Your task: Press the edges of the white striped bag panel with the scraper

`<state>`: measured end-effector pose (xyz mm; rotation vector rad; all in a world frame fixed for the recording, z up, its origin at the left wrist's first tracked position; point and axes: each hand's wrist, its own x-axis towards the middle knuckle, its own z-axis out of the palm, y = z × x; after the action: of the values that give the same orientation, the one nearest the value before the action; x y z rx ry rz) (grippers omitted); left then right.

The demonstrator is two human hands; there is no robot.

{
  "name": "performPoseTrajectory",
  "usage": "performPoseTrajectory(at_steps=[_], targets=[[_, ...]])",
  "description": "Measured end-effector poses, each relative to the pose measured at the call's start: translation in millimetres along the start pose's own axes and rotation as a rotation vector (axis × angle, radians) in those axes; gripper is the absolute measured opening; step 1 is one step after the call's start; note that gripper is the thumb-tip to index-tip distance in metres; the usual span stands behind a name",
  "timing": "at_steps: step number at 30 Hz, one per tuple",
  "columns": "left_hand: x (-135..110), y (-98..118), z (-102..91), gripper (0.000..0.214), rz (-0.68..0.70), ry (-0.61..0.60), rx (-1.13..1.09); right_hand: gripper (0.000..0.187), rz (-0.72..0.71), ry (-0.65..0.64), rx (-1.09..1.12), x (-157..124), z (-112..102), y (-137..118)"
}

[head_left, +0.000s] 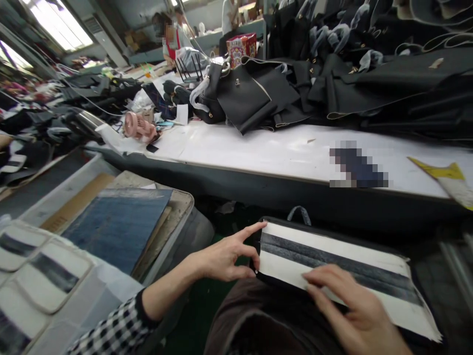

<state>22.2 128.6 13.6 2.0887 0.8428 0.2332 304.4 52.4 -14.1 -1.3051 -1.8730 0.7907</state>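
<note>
A long black bag [283, 282] lies across my lap, with an off-white panel [332, 244] on top that carries a dark grey stripe along its length. My left hand [225, 256] spans the panel's left end, index finger on the far corner and thumb by the near corner. Along the near long edge, my right hand [351, 301] pinches with thumb and index finger; its palm hides part of that edge. Beyond the far edge, a plastic-wrapped loop [300, 213] sticks up.
Ahead runs a white worktable [221, 150] with black bags [254, 98] piled at the back, a pink fan [138, 127] and a yellow-edged piece [439, 170]. At left stand a bin holding a blue board [121, 222] and off-white striped panels [55, 271]. Another person [172, 42] is farther back.
</note>
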Motion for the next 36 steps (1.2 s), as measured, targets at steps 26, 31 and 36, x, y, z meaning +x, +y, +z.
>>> performPoseTrajectory(at_steps=[26,31,36], targets=[[3.8,-11.7,0.1,0.022,0.042,0.035,0.064,0.013,0.033,0.173,-0.083,17.4,96.8,-40.3],[6.8,-6.9,11.3,0.02,-0.049,0.054,0.063,0.014,0.061,0.198,-0.123,15.0,105.2,-35.5],[2.9,-19.2,38.9,0.013,-0.041,0.192,0.081,0.011,0.057,0.242,-0.136,11.9,117.1,-36.8]])
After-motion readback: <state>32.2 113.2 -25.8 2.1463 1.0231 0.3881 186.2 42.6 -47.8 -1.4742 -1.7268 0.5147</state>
